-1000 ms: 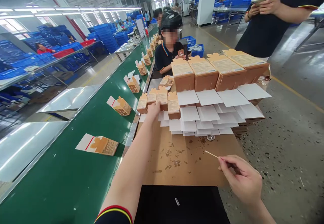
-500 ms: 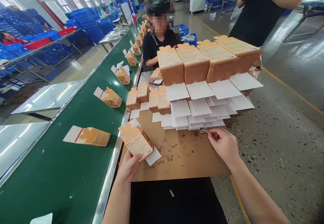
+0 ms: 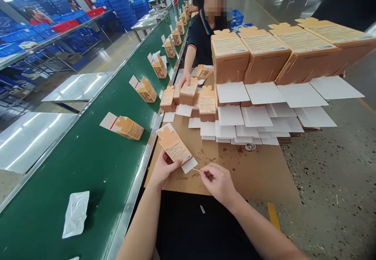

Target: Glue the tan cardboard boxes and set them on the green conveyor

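My left hand point(image 3: 165, 168) is closed on a small orange-brown printed carton point(image 3: 177, 147), tilted over the cardboard-topped table point(image 3: 249, 181), with a white flap hanging from its near end. Fingers pinched together, my right hand point(image 3: 219, 183) holds a thin pale stick point(image 3: 196, 169), its tip just beside that flap. A small round clear dish point(image 3: 250, 147) sits farther back on the table, near dark brown spatters. Several small cartons point(image 3: 207, 105) stand behind the one I hold.
On the left, a green conveyor belt point(image 3: 117, 166) carries several cartons and a white pouch point(image 3: 75, 215). Stacked cartons point(image 3: 258, 62) with projecting white flaps rise at the right. Across the table, a co-worker's hand point(image 3: 185, 79) grips a carton. Two small pale strips point(image 3: 202, 209) lie on dark cloth below.
My right hand has moved left from the dish to the carton's flap, bringing the stick. The view has shifted. A co-worker's hand has reached a carton, and a pouch has come into view on the belt.
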The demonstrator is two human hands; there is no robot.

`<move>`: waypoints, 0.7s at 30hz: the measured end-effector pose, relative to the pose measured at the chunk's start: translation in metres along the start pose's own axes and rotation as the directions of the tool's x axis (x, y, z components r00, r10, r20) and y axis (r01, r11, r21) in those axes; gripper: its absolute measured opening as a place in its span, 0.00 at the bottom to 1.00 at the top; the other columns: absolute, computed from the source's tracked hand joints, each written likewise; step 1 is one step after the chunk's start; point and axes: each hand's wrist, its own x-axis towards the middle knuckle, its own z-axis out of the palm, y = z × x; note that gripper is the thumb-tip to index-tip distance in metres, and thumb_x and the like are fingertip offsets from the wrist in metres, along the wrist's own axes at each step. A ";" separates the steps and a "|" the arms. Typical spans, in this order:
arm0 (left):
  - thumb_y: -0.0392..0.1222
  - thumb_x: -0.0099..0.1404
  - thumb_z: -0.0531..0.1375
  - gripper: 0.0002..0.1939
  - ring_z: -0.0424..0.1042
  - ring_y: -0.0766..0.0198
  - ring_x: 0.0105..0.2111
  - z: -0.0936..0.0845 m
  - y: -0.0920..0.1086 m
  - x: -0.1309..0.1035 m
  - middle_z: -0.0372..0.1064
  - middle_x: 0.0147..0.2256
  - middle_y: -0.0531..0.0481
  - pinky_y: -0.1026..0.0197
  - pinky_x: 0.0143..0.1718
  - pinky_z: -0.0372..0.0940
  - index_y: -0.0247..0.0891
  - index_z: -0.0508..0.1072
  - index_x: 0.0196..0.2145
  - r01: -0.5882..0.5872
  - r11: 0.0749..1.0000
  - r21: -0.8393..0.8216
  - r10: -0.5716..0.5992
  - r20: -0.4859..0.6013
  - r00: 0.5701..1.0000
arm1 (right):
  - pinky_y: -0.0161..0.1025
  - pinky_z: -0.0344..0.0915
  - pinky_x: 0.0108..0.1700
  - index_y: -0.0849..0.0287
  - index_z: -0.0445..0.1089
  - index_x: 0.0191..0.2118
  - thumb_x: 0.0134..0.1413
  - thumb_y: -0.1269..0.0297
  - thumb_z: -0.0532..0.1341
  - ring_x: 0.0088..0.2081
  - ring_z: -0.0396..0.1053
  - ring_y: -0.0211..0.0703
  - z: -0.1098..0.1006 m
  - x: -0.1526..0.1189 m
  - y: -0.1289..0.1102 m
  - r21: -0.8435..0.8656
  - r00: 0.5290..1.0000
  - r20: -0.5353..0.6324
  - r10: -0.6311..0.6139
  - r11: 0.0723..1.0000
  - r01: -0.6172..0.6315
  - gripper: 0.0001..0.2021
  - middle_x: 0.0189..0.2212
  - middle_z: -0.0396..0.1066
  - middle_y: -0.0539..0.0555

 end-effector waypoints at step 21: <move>0.57 0.62 0.83 0.31 0.91 0.35 0.55 0.004 -0.051 -0.039 0.89 0.54 0.37 0.38 0.58 0.86 0.45 0.82 0.58 -0.287 0.813 0.506 0.334 -0.004 0.942 | 0.39 0.86 0.33 0.47 0.89 0.42 0.79 0.67 0.72 0.29 0.82 0.44 -0.079 -0.018 -0.011 0.002 0.979 -0.202 0.043 0.999 -0.044 0.10 0.31 0.86 0.50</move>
